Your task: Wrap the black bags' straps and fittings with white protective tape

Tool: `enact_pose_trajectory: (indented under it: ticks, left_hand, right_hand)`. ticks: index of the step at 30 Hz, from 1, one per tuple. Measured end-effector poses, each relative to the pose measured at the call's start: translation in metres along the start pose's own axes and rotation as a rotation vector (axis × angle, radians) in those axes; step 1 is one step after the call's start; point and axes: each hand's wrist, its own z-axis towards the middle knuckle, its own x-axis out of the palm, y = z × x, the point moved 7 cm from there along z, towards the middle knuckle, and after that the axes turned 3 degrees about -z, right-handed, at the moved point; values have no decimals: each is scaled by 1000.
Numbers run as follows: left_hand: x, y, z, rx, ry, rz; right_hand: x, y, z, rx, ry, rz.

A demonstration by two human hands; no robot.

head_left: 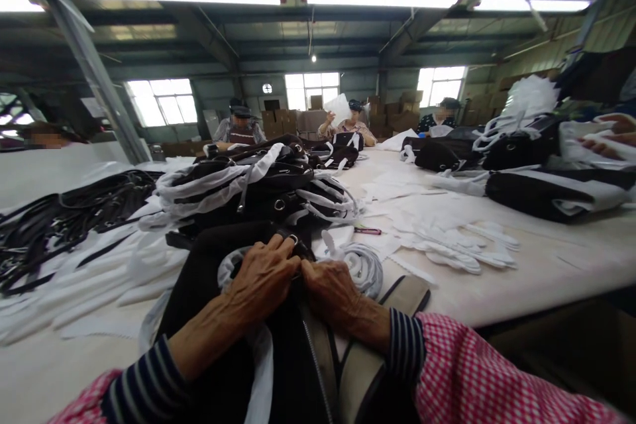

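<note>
Pinching at a metal ring (294, 240) on a black fabric bag (218, 291), the left grip (258, 278) and right grip (330, 291) close narrowly. The bag rests on the counter (546, 271), just beside a white cloth coil (362, 268), with stacked black bags (258, 179) beyond and a co-worker (348, 129) farthest.

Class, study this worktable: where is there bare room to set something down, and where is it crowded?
Bare table lies between the white fabric pieces and the black bag at right. Another patch sits at front left, beside the left hand. Crowded: the pile of black bags and around the right hand.
</note>
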Motion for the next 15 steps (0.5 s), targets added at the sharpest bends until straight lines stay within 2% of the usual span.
enact_pose_trajectory:
  ticks: [11, 15]
  left_hand:
    - [2, -2, 2, 11, 27, -6]
    - [4, -1, 2, 5, -10, -37]
  right_hand:
    - [1, -3, 2, 32, -27, 4]
    - [-2, -3, 2, 38, -30, -14]
